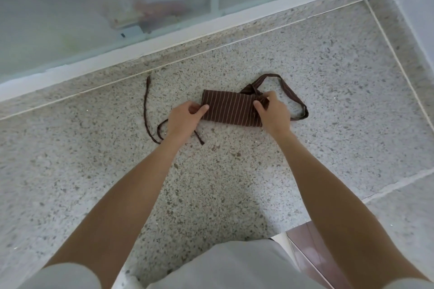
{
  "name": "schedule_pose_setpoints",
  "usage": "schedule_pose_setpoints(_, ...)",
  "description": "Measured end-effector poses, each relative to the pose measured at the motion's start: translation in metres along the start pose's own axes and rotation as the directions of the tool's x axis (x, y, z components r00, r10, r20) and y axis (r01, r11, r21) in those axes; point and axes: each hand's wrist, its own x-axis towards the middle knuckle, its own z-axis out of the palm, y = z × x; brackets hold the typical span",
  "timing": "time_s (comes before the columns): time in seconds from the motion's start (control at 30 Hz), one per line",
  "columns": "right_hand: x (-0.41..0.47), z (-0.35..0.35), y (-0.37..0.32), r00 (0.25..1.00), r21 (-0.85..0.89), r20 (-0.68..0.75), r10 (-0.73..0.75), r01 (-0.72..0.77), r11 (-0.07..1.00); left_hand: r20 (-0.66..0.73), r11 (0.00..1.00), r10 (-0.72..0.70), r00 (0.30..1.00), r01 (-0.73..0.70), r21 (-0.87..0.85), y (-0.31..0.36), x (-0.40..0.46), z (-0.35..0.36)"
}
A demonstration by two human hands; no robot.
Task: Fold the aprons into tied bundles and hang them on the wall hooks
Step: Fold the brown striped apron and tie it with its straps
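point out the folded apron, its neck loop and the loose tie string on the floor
apron [229, 108], head view, middle of the striped folded panel
neck loop [292, 92], head view, right side of the strap
tie string [146, 110], head view, middle of the long strand

Left hand: arm extended forward, thumb and fingers pinching the left end of the folded apron. Right hand: arm extended, fingers curled, gripping its right end.

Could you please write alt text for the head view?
Both hands grip a folded brown striped apron on a speckled terrazzo floor: left hand at its left end, right hand at its right end. Waist ties trail left; the neck loop lies right.
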Motion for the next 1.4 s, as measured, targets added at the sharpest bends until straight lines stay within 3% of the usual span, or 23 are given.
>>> schedule_pose_setpoints(0.17, -0.006, 0.000, -0.006, 0.999, -0.145, 0.025, 0.021, -0.018, 0.989, -0.031, 0.991, -0.007, 0.999, 0.011, 0.133, 0.008, 0.007, 0.001)
schedule_pose_setpoints(0.27, -0.039, 0.004, -0.005, 0.997, -0.154, 0.071, 0.009, 0.002, 0.988, -0.130, 0.959, 0.190, 0.973, -0.155, 0.239, -0.002, -0.004, -0.006)
schedule_pose_setpoints(0.37, -0.089, 0.019, 0.005, 0.987, -0.125, 0.163, 0.002, 0.018, 0.992, -0.222, 0.906, 0.404, 0.888, -0.353, 0.235, -0.019, -0.037, -0.016)
schedule_pose_setpoints(0.47, -0.134, 0.031, 0.012, 0.970, -0.036, 0.240, 0.022, -0.014, 0.999, -0.132, 0.884, 0.461, 0.878, -0.442, 0.150, -0.035, -0.086, -0.011)
schedule_pose_setpoints(0.57, -0.157, 0.032, 0.007, 0.939, -0.012, 0.342, 0.031, -0.029, 1.000, 0.065, 0.943, 0.329, 0.942, -0.332, 0.033, -0.049, -0.121, 0.003)
schedule_pose_setpoints(0.7, -0.160, 0.019, -0.007, 0.962, -0.201, 0.271, -0.022, 0.079, 0.976, 0.199, 0.982, 0.182, 0.963, -0.168, -0.086, -0.053, -0.130, 0.019)
schedule_pose_setpoints(0.8, -0.152, 0.014, -0.016, 0.964, -0.071, 0.121, -0.238, 0.247, 0.966, 0.200, 0.986, 0.161, 0.967, -0.151, -0.065, -0.045, -0.123, 0.025)
schedule_pose_setpoints(0.87, -0.142, 0.017, -0.020, 0.932, -0.042, 0.148, -0.331, 0.341, 0.939, 0.190, 0.987, 0.158, 0.969, -0.153, -0.039, -0.039, -0.119, 0.028)
schedule_pose_setpoints(1.03, -0.123, 0.029, -0.014, 0.925, -0.093, 0.325, -0.195, 0.237, 0.967, 0.183, 0.997, 0.077, 0.980, -0.069, -0.045, -0.029, -0.115, 0.035)
schedule_pose_setpoints(1.23, -0.120, 0.027, -0.012, 0.910, 0.182, 0.369, -0.188, 0.127, 0.975, 0.292, 0.958, 0.033, 0.956, 0.054, -0.283, -0.021, -0.101, 0.030)
schedule_pose_setpoints(1.33, -0.120, 0.025, -0.012, 0.903, 0.381, 0.356, -0.242, 0.096, 0.919, 0.248, 0.879, 0.012, 0.969, 0.108, -0.465, -0.021, -0.102, 0.026)
schedule_pose_setpoints(1.4, -0.121, 0.021, -0.016, 0.897, 0.490, 0.364, -0.249, 0.043, 0.870, 0.208, 0.867, 0.029, 0.978, 0.079, -0.492, -0.021, -0.107, 0.021)
